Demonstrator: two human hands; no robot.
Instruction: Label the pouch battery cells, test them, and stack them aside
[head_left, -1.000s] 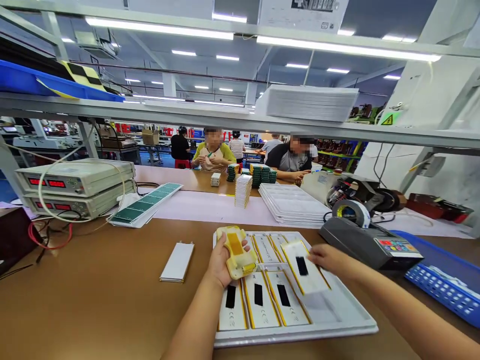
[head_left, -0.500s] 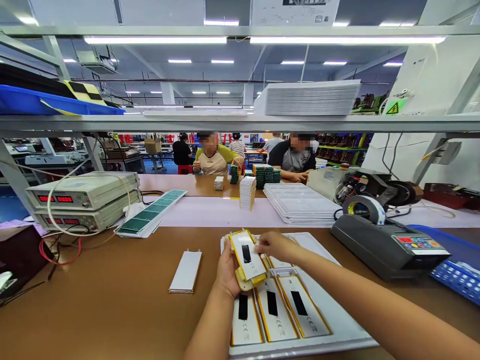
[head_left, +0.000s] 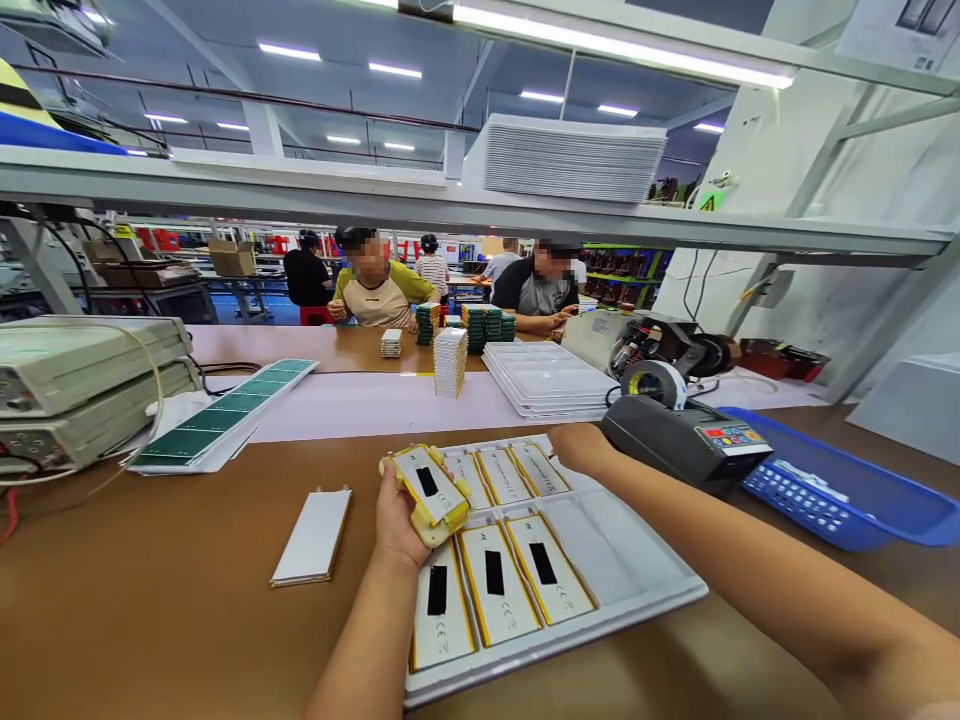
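Note:
My left hand (head_left: 401,520) is wrapped around a white pouch battery cell (head_left: 442,497) with yellow edges and a black strip on its face. A pale yellow holder or backing (head_left: 429,535) lies under that cell in the same hand. Below and beside it, a white plastic tray (head_left: 637,570) holds similar cells in two rows; the front-row ones, such as this battery cell (head_left: 556,580), carry black strips. At the tray's far right corner is my right hand (head_left: 581,447), closed, close to the grey tape dispenser (head_left: 675,445). Whatever its fingers hold is hidden.
Left of the tray lies a plain white cell (head_left: 313,535). Farther back stand stacked cells (head_left: 450,362), stacked white trays (head_left: 551,380) and a green panel strip (head_left: 232,415). A blue basket (head_left: 862,500) is at right, instruments (head_left: 97,370) at left. Two co-workers sit opposite.
My right hand has left the cell in my left hand and moved right, to the tray's far corner by the tape dispenser. The view has turned right and tilted.

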